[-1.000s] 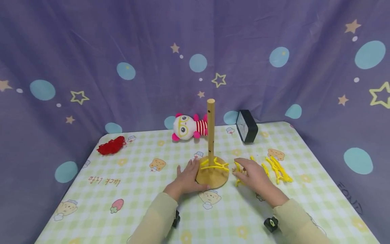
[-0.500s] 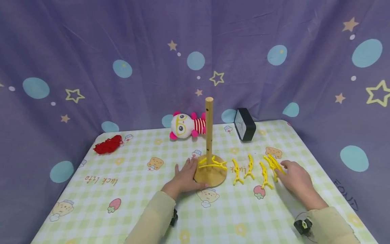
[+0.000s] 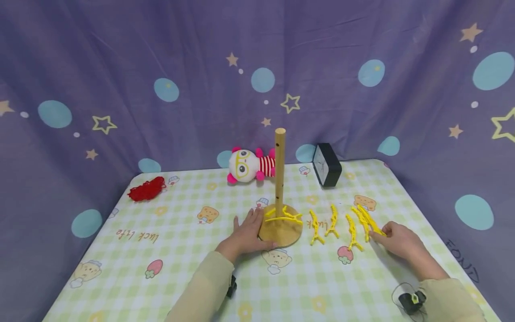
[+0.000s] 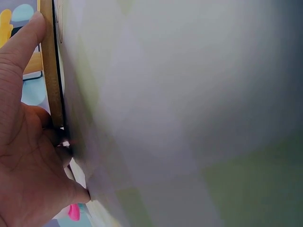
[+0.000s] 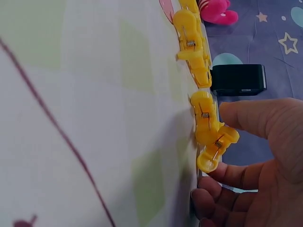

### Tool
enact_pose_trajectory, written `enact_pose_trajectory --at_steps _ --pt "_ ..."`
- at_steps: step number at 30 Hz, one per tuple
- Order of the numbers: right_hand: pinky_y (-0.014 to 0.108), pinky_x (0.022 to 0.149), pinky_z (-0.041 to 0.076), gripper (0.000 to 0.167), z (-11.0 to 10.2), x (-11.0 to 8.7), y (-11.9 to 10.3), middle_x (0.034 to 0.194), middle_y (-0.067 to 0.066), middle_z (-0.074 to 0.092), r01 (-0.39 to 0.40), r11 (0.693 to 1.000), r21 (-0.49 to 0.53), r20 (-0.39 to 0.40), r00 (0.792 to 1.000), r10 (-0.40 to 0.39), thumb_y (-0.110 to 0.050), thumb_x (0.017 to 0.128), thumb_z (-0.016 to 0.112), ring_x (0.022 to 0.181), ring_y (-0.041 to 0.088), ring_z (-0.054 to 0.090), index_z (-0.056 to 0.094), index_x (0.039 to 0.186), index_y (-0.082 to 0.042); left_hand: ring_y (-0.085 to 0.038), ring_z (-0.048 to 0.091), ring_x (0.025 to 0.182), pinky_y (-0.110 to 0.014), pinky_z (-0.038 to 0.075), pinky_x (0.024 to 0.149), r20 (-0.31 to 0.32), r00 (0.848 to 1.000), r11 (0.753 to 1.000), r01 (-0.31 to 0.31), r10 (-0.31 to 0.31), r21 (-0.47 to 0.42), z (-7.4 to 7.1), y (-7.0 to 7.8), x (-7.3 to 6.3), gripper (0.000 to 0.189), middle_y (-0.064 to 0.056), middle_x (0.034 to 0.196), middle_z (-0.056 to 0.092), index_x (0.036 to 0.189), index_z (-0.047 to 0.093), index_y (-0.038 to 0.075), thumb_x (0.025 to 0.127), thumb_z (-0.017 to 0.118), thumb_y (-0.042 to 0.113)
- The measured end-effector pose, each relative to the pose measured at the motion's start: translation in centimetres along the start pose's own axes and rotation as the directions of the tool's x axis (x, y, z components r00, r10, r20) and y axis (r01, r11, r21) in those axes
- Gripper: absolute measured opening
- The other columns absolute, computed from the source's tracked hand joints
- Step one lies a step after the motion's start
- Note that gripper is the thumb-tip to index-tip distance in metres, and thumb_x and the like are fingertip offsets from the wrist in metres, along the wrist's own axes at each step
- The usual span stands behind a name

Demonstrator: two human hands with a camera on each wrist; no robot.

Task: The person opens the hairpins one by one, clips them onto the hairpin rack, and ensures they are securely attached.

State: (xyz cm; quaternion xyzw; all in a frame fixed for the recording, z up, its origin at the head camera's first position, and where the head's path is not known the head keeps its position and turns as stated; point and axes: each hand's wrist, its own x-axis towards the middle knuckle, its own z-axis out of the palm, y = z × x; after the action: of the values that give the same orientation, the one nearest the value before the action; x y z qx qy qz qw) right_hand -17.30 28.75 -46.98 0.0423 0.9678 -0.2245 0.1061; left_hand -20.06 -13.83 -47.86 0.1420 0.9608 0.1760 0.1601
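A wooden stand (image 3: 280, 174) has an upright post on a round base. My left hand (image 3: 245, 237) holds the base's left edge, thumb on the front rim; the thumb (image 4: 26, 40) presses the rim in the left wrist view. Yellow clothespins (image 3: 283, 218) are around the post's foot; whether they touch the base is unclear. Several more yellow clothespins (image 3: 315, 228) lie on the table to the right. At the rightmost bunch, my right hand (image 3: 402, 241) pinches the handle end of one clothespin (image 5: 218, 147) between thumb and index finger, its spring visible in the right wrist view.
A red stringy bundle (image 3: 147, 188) lies at the table's far left. Behind the stand is a plush panda (image 3: 245, 166), partly hidden by the post. A black clock (image 3: 327, 165) stands at the back right, before a purple curtain (image 3: 201, 112).
My right hand has moved right, from the clothespin nearest the stand to the rightmost bunch, where it now pinches one. The left hand stays on the base.
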Motion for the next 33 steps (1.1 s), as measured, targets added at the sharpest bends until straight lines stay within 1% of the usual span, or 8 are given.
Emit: enact_pose_trajectory --at_steps 8,15,21,25,28,31,33 --pt "0.038 0.064 0.042 0.057 0.02 -0.12 -0.04 0.088 0.017 0.056 0.015 1.0 -0.001 0.002 1.0 -0.015 -0.049 0.087 0.065 0.075 0.026 0.051 0.054 0.099 0.005 -0.024 0.002 0.15 -0.062 -0.005 0.113 0.004 1.0 1.0 0.006 -0.006 0.009 -0.04 0.08 -0.02 0.116 -0.005 0.164 0.008 0.158 0.01 0.012 0.076 0.063 0.074" --pt "0.033 0.06 0.036 0.055 0.09 -0.07 -0.18 0.083 0.012 0.051 0.006 1.0 -0.004 0.017 1.0 -0.006 -0.052 0.089 0.063 0.072 0.023 0.048 0.054 0.095 0.002 -0.025 0.002 0.15 -0.062 -0.005 0.113 0.002 1.0 1.0 0.005 -0.005 -0.006 -0.07 0.15 -0.17 0.116 -0.005 0.164 0.008 0.158 0.011 0.011 0.076 0.064 0.072" --pt "0.033 0.061 0.036 0.049 0.1 -0.22 -0.07 0.082 0.011 0.05 0.016 0.999 0.028 0.008 1.0 -0.016 -0.046 0.09 0.064 0.073 0.024 0.047 0.053 0.094 0.002 -0.025 0.002 0.15 -0.061 -0.005 0.113 -0.003 1.0 1.0 0.007 -0.007 -0.003 -0.06 0.1 -0.17 0.116 -0.005 0.164 0.008 0.158 0.011 0.012 0.075 0.064 0.073" --pt "0.039 0.065 0.042 0.048 0.14 -0.31 0.41 0.089 0.018 0.056 0.027 0.998 0.054 -0.023 0.999 -0.026 -0.044 0.091 0.064 0.078 0.028 0.052 0.053 0.097 0.002 -0.025 0.002 0.15 -0.062 -0.005 0.113 -0.006 1.0 1.0 0.005 -0.005 -0.005 -0.1 0.16 -0.15 0.115 -0.005 0.163 0.009 0.158 0.011 0.013 0.076 0.065 0.072" --pt "0.041 0.066 0.043 0.051 0.14 -0.32 0.6 0.093 0.022 0.056 0.011 0.996 0.093 -0.06 0.998 -0.005 -0.045 0.091 0.063 0.08 0.03 0.052 0.052 0.103 0.003 -0.025 0.002 0.15 -0.062 -0.005 0.113 -0.007 1.0 1.0 0.002 -0.002 -0.006 -0.04 0.15 -0.12 0.115 -0.005 0.163 0.009 0.158 0.01 0.013 0.076 0.065 0.072" --pt "0.041 0.066 0.045 0.057 0.29 -0.35 0.45 0.099 0.026 0.056 -0.016 0.987 0.157 -0.103 0.994 0.033 -0.046 0.092 0.063 0.083 0.034 0.054 0.049 0.111 0.006 -0.024 0.002 0.15 -0.062 -0.006 0.113 -0.007 1.0 1.0 0.002 -0.002 -0.003 0.01 0.1 -0.06 0.115 -0.004 0.164 0.008 0.158 0.01 0.014 0.076 0.064 0.072" --pt "0.045 0.07 0.048 0.061 0.47 -0.42 0.24 0.108 0.031 0.055 -0.013 0.981 0.193 -0.137 0.99 0.04 -0.046 0.093 0.062 0.09 0.039 0.057 0.047 0.117 0.007 -0.024 0.001 0.15 -0.061 -0.006 0.113 -0.006 1.0 1.0 0.003 -0.003 -0.001 0.05 0.08 -0.01 0.115 -0.004 0.164 0.007 0.158 0.009 0.014 0.076 0.064 0.072"
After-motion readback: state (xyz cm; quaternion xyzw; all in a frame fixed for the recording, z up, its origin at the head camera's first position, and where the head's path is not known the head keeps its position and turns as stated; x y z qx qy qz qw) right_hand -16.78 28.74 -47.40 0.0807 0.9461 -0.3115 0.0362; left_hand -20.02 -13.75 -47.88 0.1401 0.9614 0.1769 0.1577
